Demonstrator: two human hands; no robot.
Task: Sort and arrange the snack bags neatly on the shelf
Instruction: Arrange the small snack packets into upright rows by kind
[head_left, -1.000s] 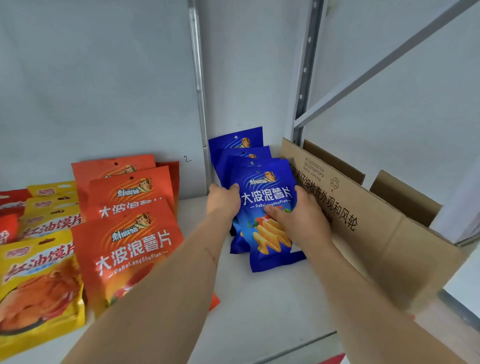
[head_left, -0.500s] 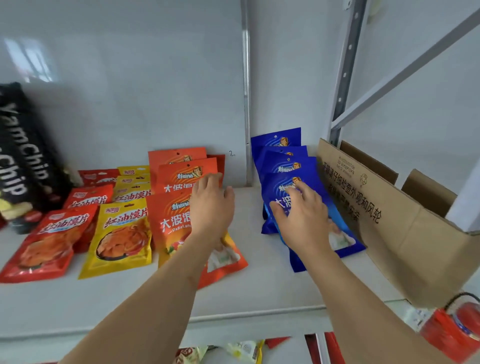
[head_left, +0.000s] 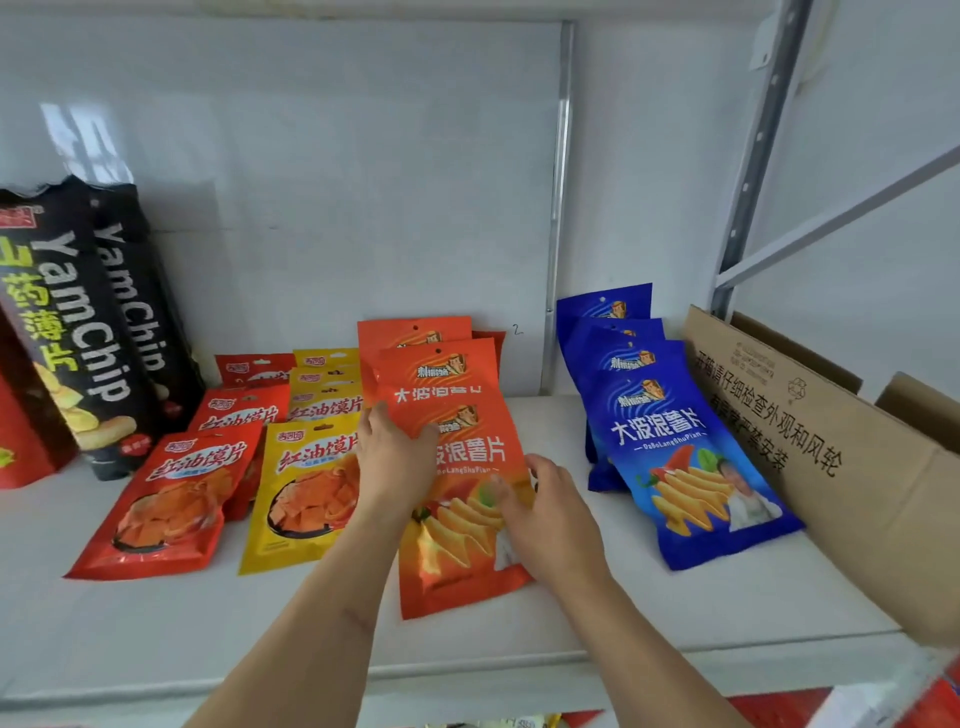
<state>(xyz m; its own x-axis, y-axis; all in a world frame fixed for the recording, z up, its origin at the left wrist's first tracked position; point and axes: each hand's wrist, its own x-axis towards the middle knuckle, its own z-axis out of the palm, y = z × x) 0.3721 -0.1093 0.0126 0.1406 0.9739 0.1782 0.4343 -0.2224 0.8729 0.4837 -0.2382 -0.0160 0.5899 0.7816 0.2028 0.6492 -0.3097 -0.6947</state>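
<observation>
Flat on the white shelf (head_left: 675, 603) lies the front orange snack bag (head_left: 462, 525), heading a row of orange bags (head_left: 431, 364). My left hand (head_left: 395, 462) holds its upper left edge, thumb on the front. My right hand (head_left: 550, 514) rests its blurred fingers on the bag's right edge. To the right runs a row of blue snack bags (head_left: 675, 457). On the left are rows of yellow bags (head_left: 306, 488) and red bags (head_left: 176, 499).
Tall black YamChip bags (head_left: 88, 332) stand at the far left against the back wall. An open cardboard box (head_left: 831, 467) stands at the shelf's right end, touching the blue row. A metal upright (head_left: 556, 208) runs up the back wall.
Both hands left the blue bags and moved left onto the front orange bag. The view pulled back and swung left, bringing the black YamChip bags into sight.
</observation>
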